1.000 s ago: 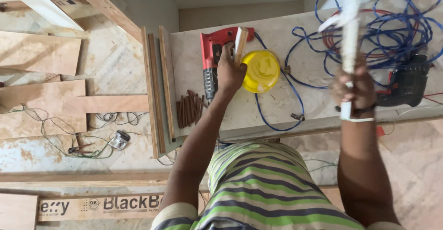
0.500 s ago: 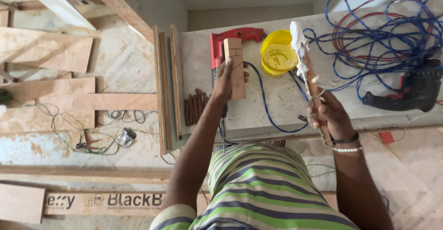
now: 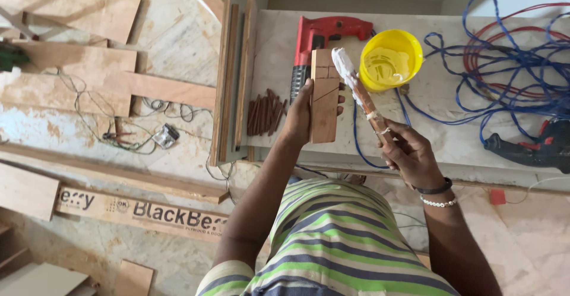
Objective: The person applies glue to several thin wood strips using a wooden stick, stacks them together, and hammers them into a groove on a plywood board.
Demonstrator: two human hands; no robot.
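1. The left hand point(image 3: 298, 115) is closed on the near left edge of a small wooden block point(image 3: 325, 97), holding it up over the workbench point(image 3: 439, 135); pencil lines cross its face.
2. The right hand point(image 3: 411, 153) is closed round a wooden stick point(image 3: 363, 97) whose tip, thick with white glue, lies at the block's upper right edge, at about 1 o'clock from the block's middle.
3. A yellow glue bowl point(image 3: 390, 58) stands just beyond, at 2 o'clock from the block; a red power tool point(image 3: 320, 35) lies at 12 o'clock, partly behind the block.
4. To do this step well, I judge the block should be kept steady and flat-faced, the stick drawn in even strokes along the face, and the glue spread thin to the edges without drips.
5. A bundle of short wooden dowels point(image 3: 265, 112) lies at 9 o'clock, and tangled blue and red cables point(image 3: 504, 64) at 3 o'clock could catch a loaded stick.
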